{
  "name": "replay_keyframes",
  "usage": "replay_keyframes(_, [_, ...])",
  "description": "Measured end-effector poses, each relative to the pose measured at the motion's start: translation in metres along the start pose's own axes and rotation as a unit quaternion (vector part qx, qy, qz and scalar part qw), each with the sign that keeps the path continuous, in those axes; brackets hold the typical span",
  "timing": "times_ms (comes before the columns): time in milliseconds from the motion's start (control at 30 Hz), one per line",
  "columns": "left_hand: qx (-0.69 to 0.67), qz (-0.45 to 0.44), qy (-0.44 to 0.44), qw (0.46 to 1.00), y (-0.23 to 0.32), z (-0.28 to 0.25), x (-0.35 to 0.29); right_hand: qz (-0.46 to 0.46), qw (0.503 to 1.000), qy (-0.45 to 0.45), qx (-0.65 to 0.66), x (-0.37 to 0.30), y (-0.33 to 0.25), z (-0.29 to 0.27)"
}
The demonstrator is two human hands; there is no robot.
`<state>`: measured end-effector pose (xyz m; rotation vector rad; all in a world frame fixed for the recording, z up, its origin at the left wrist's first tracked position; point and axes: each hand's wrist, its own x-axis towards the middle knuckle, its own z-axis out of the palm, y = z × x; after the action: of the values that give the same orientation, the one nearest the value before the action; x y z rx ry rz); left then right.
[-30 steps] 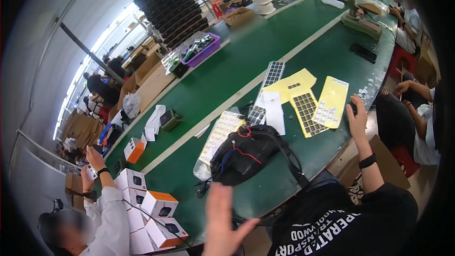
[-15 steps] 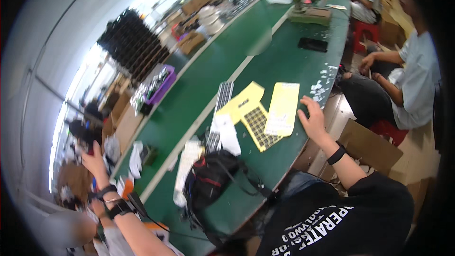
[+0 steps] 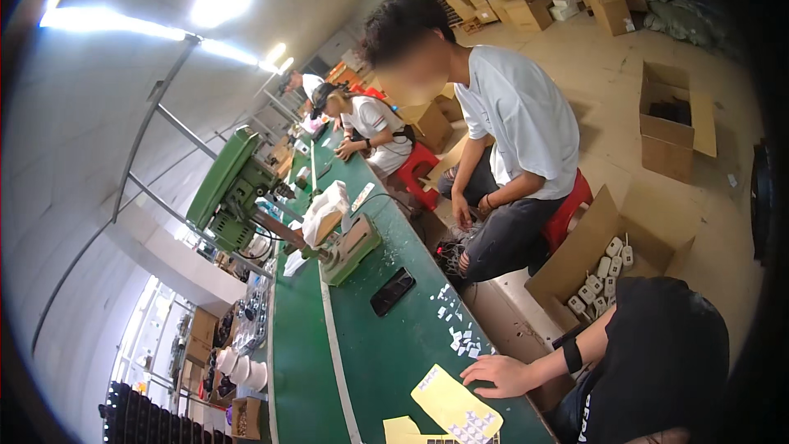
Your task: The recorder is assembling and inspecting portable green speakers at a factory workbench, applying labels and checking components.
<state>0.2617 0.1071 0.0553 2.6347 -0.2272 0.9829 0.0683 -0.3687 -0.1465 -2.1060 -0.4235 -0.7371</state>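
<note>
My right hand [image 3: 497, 376] lies on the green workbench [image 3: 300, 362] near its right edge, with fingers stretched out and nothing held. It is beside a yellow sheet of stickers [image 3: 456, 404], which carries pale printed shapes. Just beyond my fingertips, small white pieces [image 3: 463, 341] are scattered along the bench edge. Farther up the bench lies a black smartphone [image 3: 393, 291]. A second yellow sheet [image 3: 403, 429] is partly cut off at the lower edge. My left hand does not show.
A green drill press [image 3: 238, 189] stands on the bench, a white bag by its base. At right, a seated person [image 3: 518, 123] and an open carton [image 3: 649, 222] of white plug-like devices line the bench. Another carton [image 3: 667, 144] sits on the floor.
The view has swung up and right, bringing in the drill press and carton contents. My left hand has left the picture. My right hand still rests by the yellow sheet.
</note>
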Motion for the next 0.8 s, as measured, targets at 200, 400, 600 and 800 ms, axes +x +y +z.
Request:
replay_keyframes(200, [0.12,-0.117,-0.044,0.985,-0.016,-0.058,-0.124,0.007,1.0,-0.005,0.024,0.014,-0.001,-0.002])
replay_keyframes(400, [0.267,-0.241,-0.096,0.928,-0.026,-0.149,-0.257,-0.01,1.0,-0.001,0.008,0.01,0.002,-0.002])
replay_keyframes(600, [-0.423,-0.25,-0.129,0.862,-0.036,-0.212,-0.321,-0.043,0.989,-0.066,0.124,0.045,-0.057,-0.018])
replay_keyframes(800, [-0.565,-0.361,0.13,0.73,0.261,-0.192,-0.242,-0.261,0.831,-0.179,0.457,0.074,-0.204,-0.019])
